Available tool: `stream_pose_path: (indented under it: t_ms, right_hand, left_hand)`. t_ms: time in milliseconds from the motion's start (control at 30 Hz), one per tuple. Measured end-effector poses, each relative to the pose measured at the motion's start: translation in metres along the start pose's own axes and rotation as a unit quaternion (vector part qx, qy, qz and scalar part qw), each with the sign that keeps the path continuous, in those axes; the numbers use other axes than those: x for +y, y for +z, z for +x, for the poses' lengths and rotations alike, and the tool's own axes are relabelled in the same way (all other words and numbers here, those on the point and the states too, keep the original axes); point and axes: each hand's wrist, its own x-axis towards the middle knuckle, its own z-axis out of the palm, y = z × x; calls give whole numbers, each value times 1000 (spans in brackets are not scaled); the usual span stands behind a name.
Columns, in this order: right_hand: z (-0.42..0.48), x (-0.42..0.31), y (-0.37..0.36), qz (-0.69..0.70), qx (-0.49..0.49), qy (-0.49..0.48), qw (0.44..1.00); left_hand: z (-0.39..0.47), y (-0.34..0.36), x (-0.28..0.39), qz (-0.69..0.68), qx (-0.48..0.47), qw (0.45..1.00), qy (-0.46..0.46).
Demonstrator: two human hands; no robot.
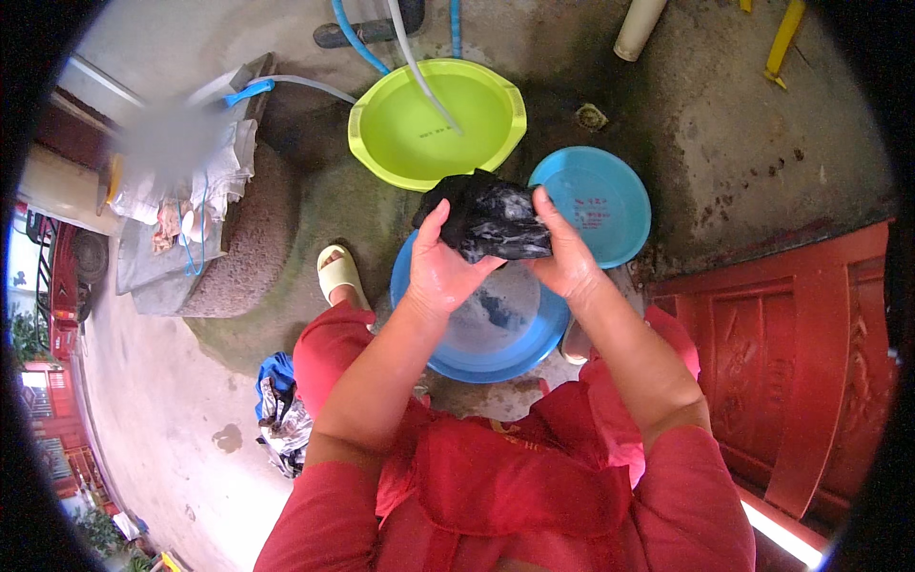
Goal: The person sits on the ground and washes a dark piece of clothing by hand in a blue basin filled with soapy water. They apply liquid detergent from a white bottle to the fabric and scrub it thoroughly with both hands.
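Observation:
A wet black cloth (493,222) with whitish suds on it is held bunched between my two hands. My left hand (447,268) grips its left end, thumb on top, and my right hand (568,250) grips its right end. Below the cloth stands a blue plastic basin (475,365) with cloudy, sudsy water and something dark in it. Beyond the cloth is a lime-green basin (361,132) of water, a pale hose (429,93) running into it. A smaller light-blue basin (590,179) stands to the right. The fingers under the cloth are partly hidden.
A stone slab (168,268) bearing bags and a blue-handled brush (249,93) is at the left. Crumpled clothes (282,422) lie on the concrete by my left leg. A red carved door (750,357) is at the right. A floor drain (591,117) lies beyond the small basin.

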Motion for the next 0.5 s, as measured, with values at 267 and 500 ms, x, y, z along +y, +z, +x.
stream_pose_path:
  t_ms: [267,500]
  right_hand:
    - [13,-16,8,-383,47,-270,882]
    - [3,16,10,-711,78,-403,571]
  left_hand:
    - [-32,-130,-2,179,433,879,-84]
    - [-21,-41,-44,117,353,914,-161]
